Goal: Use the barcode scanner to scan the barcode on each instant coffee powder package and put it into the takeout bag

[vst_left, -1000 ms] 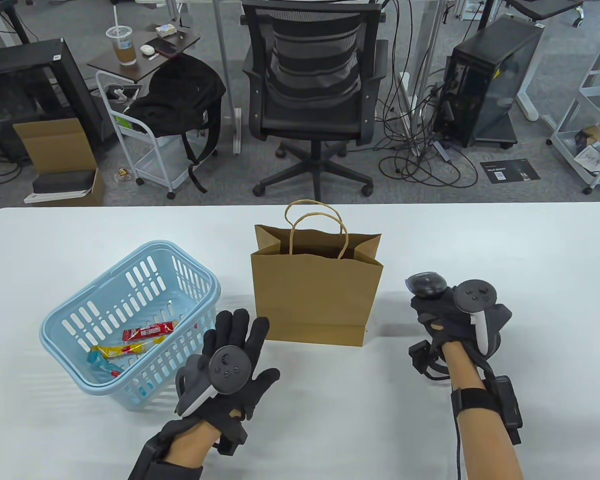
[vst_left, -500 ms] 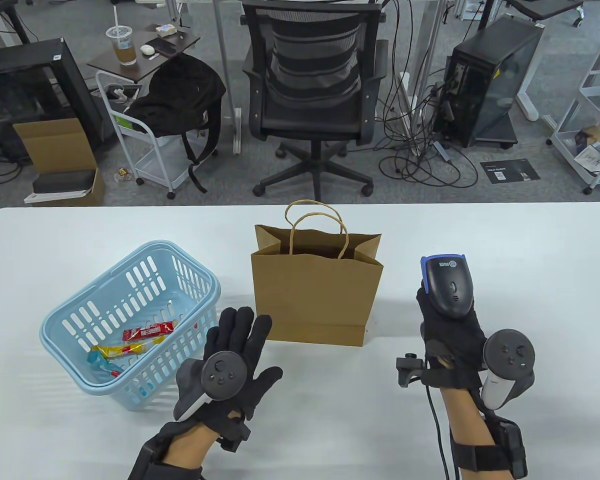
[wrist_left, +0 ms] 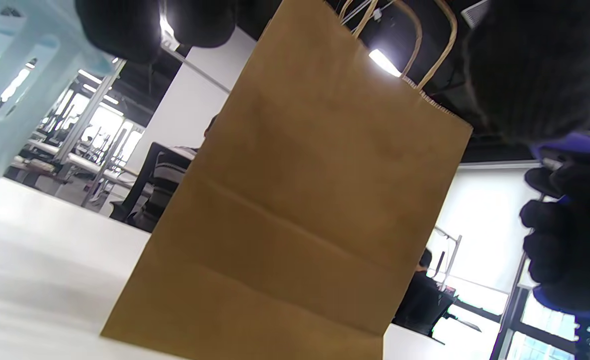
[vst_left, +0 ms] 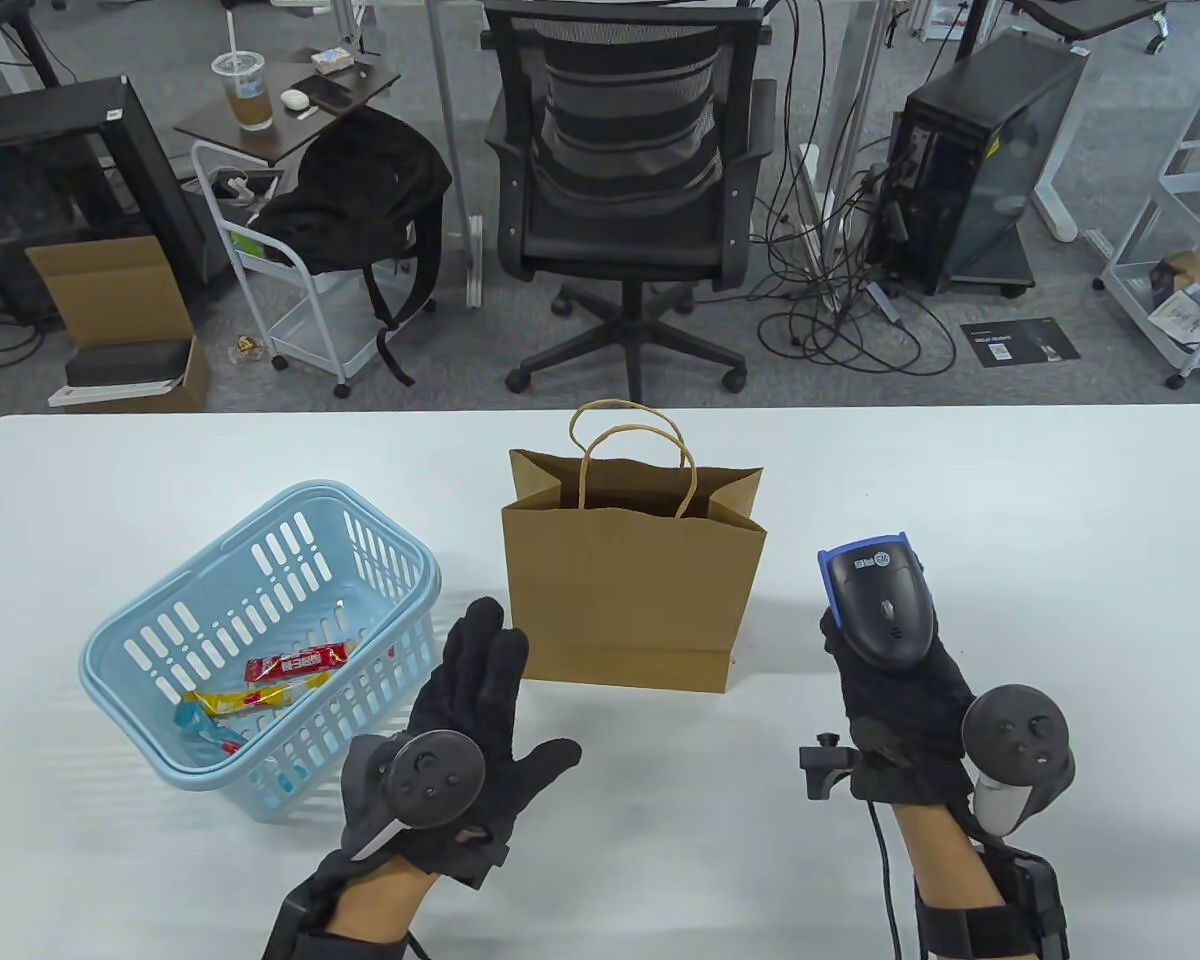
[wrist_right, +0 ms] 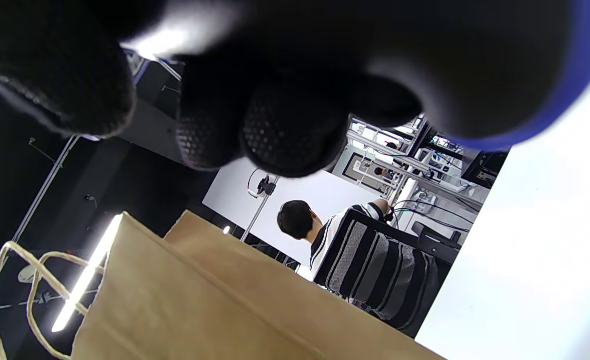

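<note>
A brown paper takeout bag (vst_left: pixel 632 590) stands upright and open at the table's middle; it fills the left wrist view (wrist_left: pixel 295 215) and shows low in the right wrist view (wrist_right: pixel 215 305). My right hand (vst_left: pixel 895 690) grips a dark barcode scanner (vst_left: pixel 880 605) with a blue front, right of the bag. My left hand (vst_left: pixel 485 690) is flat with straight fingers, holding nothing, between the bag and a light blue basket (vst_left: pixel 260 520). In the basket lie coffee packages: a red one (vst_left: pixel 295 664), a yellow one (vst_left: pixel 225 700) and a blue one (vst_left: pixel 200 725).
The white table (vst_left: pixel 1010 500) stretches wide to the right of the scanner. Beyond its far edge stand a black office chair (vst_left: pixel 625 200), a computer tower (vst_left: pixel 970 160) and a cart with a backpack (vst_left: pixel 350 200).
My right hand has lifted the scanner off the table and turned it upright, then drawn it slightly back. My left hand has tilted and shifted a little right toward the bag.
</note>
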Motion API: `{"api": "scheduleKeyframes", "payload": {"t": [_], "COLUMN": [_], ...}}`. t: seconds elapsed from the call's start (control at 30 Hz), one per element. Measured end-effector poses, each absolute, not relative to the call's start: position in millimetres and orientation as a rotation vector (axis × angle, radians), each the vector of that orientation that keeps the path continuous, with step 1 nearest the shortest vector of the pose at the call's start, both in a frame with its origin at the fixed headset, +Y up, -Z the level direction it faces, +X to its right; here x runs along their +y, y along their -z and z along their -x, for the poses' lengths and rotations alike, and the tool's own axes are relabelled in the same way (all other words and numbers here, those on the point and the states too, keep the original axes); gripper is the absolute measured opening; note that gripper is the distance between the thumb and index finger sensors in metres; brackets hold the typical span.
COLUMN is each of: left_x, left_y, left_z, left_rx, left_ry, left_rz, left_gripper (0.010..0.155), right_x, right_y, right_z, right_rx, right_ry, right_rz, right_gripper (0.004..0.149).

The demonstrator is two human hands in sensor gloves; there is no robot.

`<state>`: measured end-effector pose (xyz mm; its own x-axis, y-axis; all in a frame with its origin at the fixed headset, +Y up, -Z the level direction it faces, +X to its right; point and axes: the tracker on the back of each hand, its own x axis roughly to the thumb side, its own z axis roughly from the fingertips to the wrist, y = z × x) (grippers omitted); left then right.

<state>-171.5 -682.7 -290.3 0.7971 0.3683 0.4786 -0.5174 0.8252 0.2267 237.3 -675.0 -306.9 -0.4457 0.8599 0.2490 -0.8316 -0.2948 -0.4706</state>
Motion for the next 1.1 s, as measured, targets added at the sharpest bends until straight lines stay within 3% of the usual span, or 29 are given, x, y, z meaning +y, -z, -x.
{"api": "scheduleKeyframes", "payload": {"t": [0.17, 0.43, 0.6, 0.83, 1.1], "left_x": [-642.1, -570.2, -544.4, -526.9, -551.5], "left_y": [281.1, 300.4, 311.9, 331.7, 379.7], "left_z": [179.4, 221.1, 250.8, 279.9, 298.3], "left_rx": [-0.443, -0.099, -0.029, 0.016, 0.191], "left_ry": [-0.567, -0.364, -0.344, -0.128, -0.057], "left_rz": [-0.486, -0.489, -0.503, -0.584, -0.384], "left_gripper": [0.112, 0.109, 0.104, 0.1, 0.095], "right_x": [-672.5, -671.3, -672.1, -672.5, -673.8], "right_y": [307.1, 306.7, 307.0, 307.3, 307.7], "right_z": [-240.2, -243.4, -243.5, -244.2, -241.6], "right_rx": [-0.654, -0.673, -0.677, -0.662, -0.648], "right_ry": [-1.958, -1.959, -1.986, -1.987, -2.008], "right_rz": [0.041, 0.035, 0.032, 0.038, 0.019], "right_gripper": [0.068, 0.068, 0.068, 0.069, 0.069]}}
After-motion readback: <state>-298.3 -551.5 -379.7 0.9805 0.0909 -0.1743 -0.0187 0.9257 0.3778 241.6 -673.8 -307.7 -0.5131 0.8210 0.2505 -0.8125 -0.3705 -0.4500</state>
